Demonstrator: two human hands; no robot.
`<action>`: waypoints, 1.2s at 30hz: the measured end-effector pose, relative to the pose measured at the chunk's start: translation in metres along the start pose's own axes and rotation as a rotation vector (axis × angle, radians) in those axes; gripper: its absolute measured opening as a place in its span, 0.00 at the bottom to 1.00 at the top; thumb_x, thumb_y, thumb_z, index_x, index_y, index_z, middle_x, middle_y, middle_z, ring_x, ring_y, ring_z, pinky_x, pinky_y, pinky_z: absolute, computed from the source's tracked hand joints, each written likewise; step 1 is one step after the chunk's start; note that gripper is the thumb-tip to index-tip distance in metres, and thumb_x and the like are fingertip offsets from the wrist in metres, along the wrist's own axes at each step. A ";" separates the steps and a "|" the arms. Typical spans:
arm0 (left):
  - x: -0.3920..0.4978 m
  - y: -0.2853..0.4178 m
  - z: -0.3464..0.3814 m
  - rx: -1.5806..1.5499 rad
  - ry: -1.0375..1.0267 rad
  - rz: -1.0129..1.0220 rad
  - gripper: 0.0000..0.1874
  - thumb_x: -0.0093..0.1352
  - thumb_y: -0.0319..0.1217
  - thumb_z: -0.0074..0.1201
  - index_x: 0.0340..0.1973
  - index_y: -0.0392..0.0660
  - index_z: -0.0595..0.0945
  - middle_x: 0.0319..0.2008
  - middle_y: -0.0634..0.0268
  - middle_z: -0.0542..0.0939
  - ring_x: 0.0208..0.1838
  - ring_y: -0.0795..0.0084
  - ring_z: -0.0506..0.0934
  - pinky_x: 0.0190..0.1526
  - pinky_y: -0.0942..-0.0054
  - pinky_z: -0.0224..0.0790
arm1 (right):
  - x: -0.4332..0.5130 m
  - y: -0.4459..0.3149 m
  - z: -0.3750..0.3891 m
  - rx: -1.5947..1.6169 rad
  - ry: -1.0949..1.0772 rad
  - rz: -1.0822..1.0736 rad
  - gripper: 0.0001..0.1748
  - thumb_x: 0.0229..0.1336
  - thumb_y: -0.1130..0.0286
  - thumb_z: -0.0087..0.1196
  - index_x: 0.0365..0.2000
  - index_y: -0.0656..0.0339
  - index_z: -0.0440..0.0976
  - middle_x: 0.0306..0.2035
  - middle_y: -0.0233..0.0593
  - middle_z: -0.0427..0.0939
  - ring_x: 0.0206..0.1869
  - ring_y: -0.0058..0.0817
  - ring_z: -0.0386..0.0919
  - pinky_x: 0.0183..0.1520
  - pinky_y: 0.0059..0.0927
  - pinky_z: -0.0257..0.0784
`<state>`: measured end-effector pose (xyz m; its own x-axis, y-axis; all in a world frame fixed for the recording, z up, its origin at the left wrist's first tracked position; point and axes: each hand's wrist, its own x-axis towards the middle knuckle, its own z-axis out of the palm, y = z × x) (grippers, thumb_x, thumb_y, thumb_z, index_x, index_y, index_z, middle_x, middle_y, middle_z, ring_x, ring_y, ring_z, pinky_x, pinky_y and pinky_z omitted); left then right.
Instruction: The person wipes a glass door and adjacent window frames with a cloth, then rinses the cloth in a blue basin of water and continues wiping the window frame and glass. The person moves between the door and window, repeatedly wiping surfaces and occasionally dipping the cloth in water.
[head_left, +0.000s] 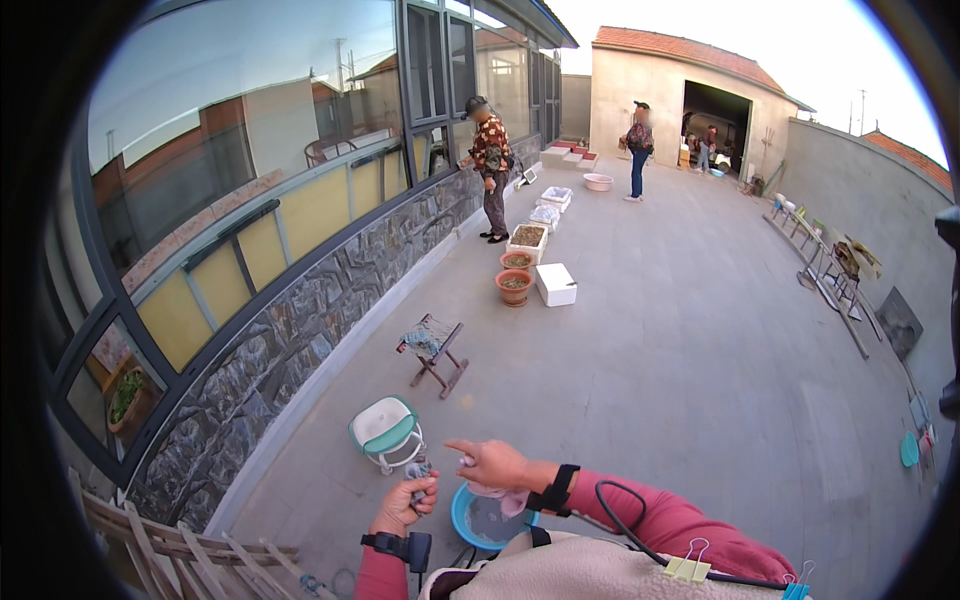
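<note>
My left hand (405, 501) is closed around a small greyish object (417, 472), whose kind is hard to make out. With my right hand (493, 465) I hold a pale pink cloth (508, 498); the index finger points out to the left. The cloth hangs over a blue plastic basin (458, 523) on the ground, which holds greyish water. Just beyond my left hand stands a white and green plastic chair (384, 424). A folding stool (429, 339) with a woven seat is farther along the wall.
A wooden ladder-like frame (202, 551) lies at lower left, beside the stone wall (300, 330). Ahead are terracotta pots (514, 289) and a white foam box (556, 283). One person (491, 165) stands by the windows, another (640, 154) farther off. A ladder (817, 277) lies at right.
</note>
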<state>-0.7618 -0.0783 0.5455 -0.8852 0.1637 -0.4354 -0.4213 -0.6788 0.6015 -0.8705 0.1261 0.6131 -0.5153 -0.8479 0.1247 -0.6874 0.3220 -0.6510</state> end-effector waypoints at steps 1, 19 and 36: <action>-0.003 0.006 0.001 -0.031 0.028 -0.052 0.12 0.61 0.25 0.54 0.41 0.44 0.73 0.19 0.70 0.68 0.18 0.80 0.63 0.16 0.84 0.53 | -0.005 0.001 -0.003 -0.079 -0.055 -0.041 0.33 0.52 0.62 0.53 0.59 0.45 0.58 0.29 0.50 0.78 0.30 0.49 0.77 0.33 0.45 0.71; 0.005 -0.011 0.062 1.677 0.213 0.723 0.06 0.58 0.28 0.55 0.30 0.43 0.75 0.18 0.52 0.76 0.14 0.62 0.74 0.15 0.61 0.61 | 0.004 0.008 0.013 -0.467 -0.333 -0.210 0.17 0.49 0.72 0.48 0.42 0.61 0.65 0.23 0.50 0.76 0.28 0.48 0.78 0.28 0.44 0.71; -0.014 0.031 0.065 0.120 -0.192 -0.263 0.09 0.67 0.33 0.42 0.23 0.49 0.67 0.12 0.74 0.59 0.10 0.86 0.53 0.08 0.87 0.41 | 0.008 0.008 -0.008 -0.722 -0.026 -0.550 0.39 0.53 0.68 0.46 0.65 0.52 0.47 0.21 0.33 0.74 0.19 0.31 0.75 0.21 0.31 0.69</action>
<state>-0.7749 -0.0555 0.6138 -0.7595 0.4609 -0.4591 -0.6500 -0.5084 0.5649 -0.8841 0.1252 0.6153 -0.0139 -0.9664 0.2567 -0.9911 0.0472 0.1241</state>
